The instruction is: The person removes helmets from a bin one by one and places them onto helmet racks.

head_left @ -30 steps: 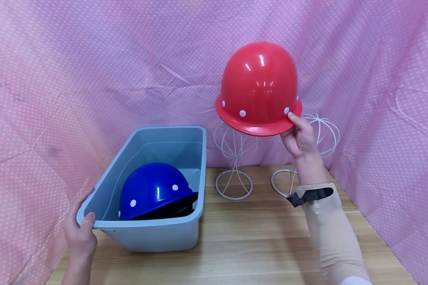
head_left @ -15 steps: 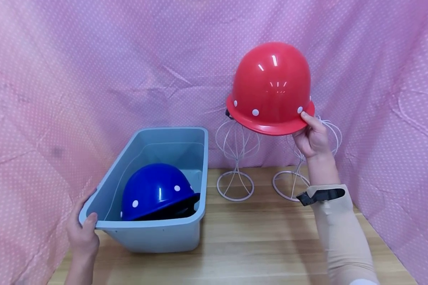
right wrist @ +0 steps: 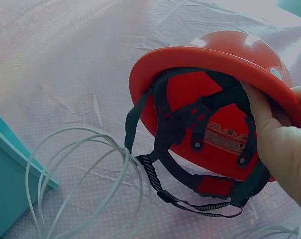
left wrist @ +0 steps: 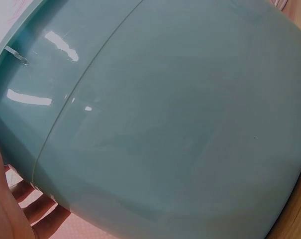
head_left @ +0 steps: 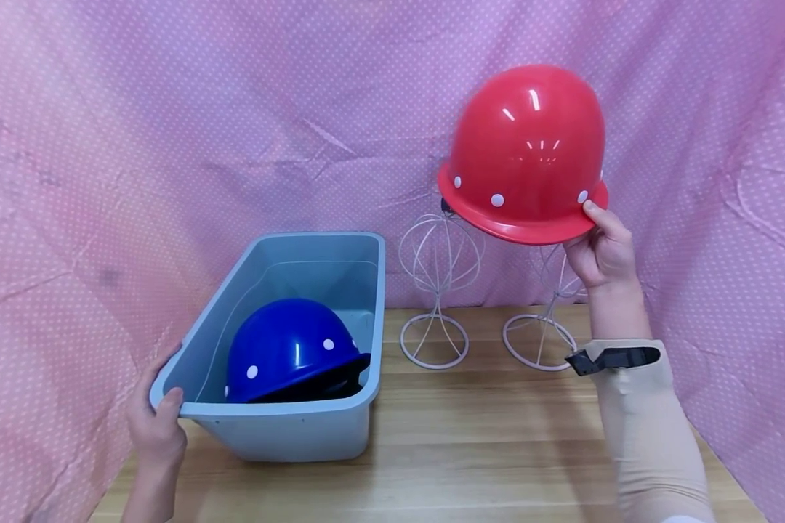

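My right hand [head_left: 603,247] grips the brim of a red hard hat [head_left: 530,152], thumb on the outer edge and fingers inside. The hat is held up in the air, dome upward, in front of and above two white wire stands. In the right wrist view its black inner harness and chin strap [right wrist: 225,205] hang below the shell. My left hand [head_left: 157,425] holds the near left corner of a grey-blue plastic bin [head_left: 281,410], thumb over the rim. A blue hard hat [head_left: 288,349] lies tilted inside that bin.
The left wire stand [head_left: 438,290] stands just right of the bin. A second wire stand [head_left: 541,341] is further right, its top partly hidden by the hat and hand. A pink dotted cloth [head_left: 340,109] surrounds the wooden table [head_left: 471,450] at the back and sides.
My right hand has carried the red hard hat to the right and slightly up, from over the left stand toward the right one. The left hand keeps its hold on the bin.
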Demonstrator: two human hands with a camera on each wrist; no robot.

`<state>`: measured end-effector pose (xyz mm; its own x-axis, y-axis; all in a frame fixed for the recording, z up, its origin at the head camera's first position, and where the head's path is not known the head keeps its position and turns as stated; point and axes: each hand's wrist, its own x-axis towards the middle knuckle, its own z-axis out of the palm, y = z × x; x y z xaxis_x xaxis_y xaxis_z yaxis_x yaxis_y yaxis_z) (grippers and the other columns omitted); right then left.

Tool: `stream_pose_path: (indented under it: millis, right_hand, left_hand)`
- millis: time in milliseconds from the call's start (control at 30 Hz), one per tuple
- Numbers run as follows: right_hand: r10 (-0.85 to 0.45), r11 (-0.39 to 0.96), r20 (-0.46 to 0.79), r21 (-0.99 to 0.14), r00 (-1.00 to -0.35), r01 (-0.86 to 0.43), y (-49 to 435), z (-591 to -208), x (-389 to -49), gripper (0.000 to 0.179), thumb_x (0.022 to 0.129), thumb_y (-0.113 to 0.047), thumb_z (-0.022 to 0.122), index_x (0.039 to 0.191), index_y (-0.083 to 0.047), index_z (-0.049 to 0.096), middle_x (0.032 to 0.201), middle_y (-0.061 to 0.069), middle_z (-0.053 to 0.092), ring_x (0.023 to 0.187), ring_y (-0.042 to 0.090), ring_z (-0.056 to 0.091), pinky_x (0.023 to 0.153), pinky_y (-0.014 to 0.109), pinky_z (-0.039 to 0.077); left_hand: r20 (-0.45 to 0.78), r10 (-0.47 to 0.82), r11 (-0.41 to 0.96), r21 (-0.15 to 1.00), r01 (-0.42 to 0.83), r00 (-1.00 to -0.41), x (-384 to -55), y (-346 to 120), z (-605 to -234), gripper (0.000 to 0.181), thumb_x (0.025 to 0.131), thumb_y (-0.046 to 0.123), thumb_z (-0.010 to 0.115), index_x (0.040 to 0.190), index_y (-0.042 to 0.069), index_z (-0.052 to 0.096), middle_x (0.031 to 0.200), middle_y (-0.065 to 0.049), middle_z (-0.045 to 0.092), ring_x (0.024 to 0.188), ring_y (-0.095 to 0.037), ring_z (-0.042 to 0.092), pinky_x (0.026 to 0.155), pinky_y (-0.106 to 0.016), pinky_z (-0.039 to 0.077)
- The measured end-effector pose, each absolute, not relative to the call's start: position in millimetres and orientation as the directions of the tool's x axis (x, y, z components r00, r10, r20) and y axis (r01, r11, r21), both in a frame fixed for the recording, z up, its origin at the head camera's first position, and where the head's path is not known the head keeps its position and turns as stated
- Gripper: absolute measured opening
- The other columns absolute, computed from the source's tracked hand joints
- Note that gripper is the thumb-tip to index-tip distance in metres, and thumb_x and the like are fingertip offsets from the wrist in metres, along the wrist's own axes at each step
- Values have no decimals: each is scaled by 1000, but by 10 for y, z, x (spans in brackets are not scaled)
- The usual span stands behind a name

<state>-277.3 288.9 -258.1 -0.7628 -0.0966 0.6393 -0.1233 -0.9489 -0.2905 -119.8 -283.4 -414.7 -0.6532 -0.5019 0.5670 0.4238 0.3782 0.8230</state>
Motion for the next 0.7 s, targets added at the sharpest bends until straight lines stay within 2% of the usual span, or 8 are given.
stream_pose_path:
  millis: [133,300,600,700]
  right_hand:
    - [-105,-967,636,-245,-765,-71,3013,-2557,-2755,28,104,11,39,127,14,54,118,29,70,109,41,73,96,47,61]
    - [-82,-964,659,-244,-748,-109,3226,-2543,-2690,32,104,10,34,132,14,50,124,31,67,113,44,70,99,51,59]
    - [-53,-976,665,-194,-745,-104,3607,-2581,-2482,33,104,11,32,132,18,47,125,35,64,114,50,68,100,56,57]
    - [-34,-971,687,-194,-726,-139,3673,-2609,-2440,33,105,10,30,132,19,45,126,37,63,114,51,67,100,57,57]
  left_hand:
    - [530,-498,378,845,379,-686,-1199,-2815,-4142,60,89,5,46,144,15,68,137,3,68,116,-8,60,94,-20,48]
    - [483,-488,373,869,326,-727,-1215,-2753,-4136,60,92,7,44,147,17,65,142,6,64,121,-7,57,106,-29,50]
    - [503,-464,354,860,368,-729,-1324,-2660,-4157,59,91,9,47,146,15,66,141,1,66,119,-8,59,101,-25,51]
    - [521,-469,338,852,401,-713,-1345,-2651,-4173,60,89,6,45,144,14,67,138,1,68,117,-9,60,94,-22,49]
